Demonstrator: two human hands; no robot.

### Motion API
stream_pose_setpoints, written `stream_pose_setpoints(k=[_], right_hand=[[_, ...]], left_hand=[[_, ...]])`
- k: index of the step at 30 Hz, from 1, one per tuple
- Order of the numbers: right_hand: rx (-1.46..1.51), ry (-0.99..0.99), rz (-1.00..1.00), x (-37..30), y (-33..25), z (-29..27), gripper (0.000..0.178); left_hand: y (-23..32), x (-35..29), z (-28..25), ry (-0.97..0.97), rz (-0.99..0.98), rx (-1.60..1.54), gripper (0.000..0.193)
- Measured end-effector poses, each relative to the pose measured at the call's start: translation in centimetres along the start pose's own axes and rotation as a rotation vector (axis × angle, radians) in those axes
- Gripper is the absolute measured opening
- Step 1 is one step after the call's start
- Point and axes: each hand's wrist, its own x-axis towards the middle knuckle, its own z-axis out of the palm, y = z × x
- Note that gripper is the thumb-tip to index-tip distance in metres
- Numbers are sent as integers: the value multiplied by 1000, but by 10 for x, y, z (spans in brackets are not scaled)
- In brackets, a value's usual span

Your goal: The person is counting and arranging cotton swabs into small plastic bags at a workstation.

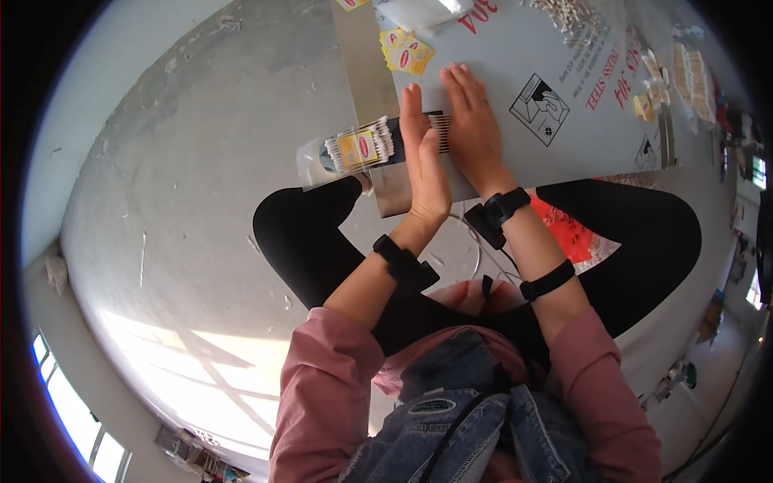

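Observation:
My left hand stands on edge at the table's left side, its fingers stretched out across a dark flat strip. My right hand lies with its fingers stretched out just to the right. Between the two palms shows a row of cotton swabs, touching or very near my right hand. Beyond my left hand, over the table edge, a clear plastic bag surrounds the end of the strip. Cotton swabs and a yellow printed card lie at that end.
The metal-topped table carries yellow cards, clear plastic bags and a loose heap of swabs at the back. Bundled swabs lie far right. My legs are beside and under the table; a red bag is below.

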Motion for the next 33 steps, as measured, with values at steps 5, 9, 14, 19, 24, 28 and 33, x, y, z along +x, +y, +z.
stream_pose_setpoints(k=[5,9,14,19,24,28,33], right_hand=[[3,0,13,1,-1,0,49],[24,3,-16,7,-9,5,48],[67,21,-21,10,-15,10,47],[-31,-20,-41,7,-10,11,49],[-10,-18,-31,10,-16,12,49],[3,-14,-2,8,-12,11,48],[5,-8,-17,10,-21,13,48]], left_hand=[[9,-10,-12,22,41,49,72],[6,-17,-18,-122,96,136,74],[3,-13,-12,-98,85,98,74],[7,-5,-19,-34,118,22,73],[5,17,-42,-59,100,-24,67],[2,17,-21,-110,62,-25,65],[3,18,-24,-118,69,31,62]])
